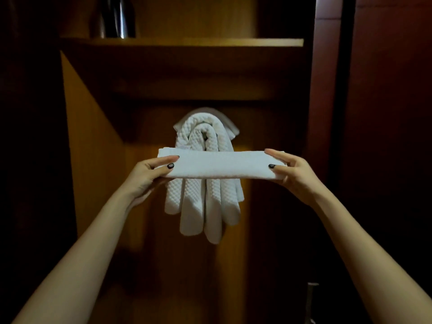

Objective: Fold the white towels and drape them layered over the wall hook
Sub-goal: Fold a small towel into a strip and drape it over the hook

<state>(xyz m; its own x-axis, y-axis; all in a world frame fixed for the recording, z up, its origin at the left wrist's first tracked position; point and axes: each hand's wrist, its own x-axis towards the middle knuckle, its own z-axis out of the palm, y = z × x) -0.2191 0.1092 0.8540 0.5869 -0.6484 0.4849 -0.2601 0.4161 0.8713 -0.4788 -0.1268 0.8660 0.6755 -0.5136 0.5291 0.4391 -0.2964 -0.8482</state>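
A white towel folded into a long narrow strip [221, 164] is held level in front of me. My left hand [149, 175] pinches its left end, thumb on top and fingers beneath. My right hand [292, 173] pinches its right end the same way. Behind the strip, several white textured towels [203, 202] hang layered over the wall hook on the wooden back panel, their ends dangling below the strip. The hook itself is almost wholly covered by the towels.
The hook sits inside a dim wooden cupboard niche with a side panel [93, 148] at the left. A shelf [198, 42] runs overhead with a dark shiny vessel [118, 18] on it. A dark door frame [336, 113] stands at the right.
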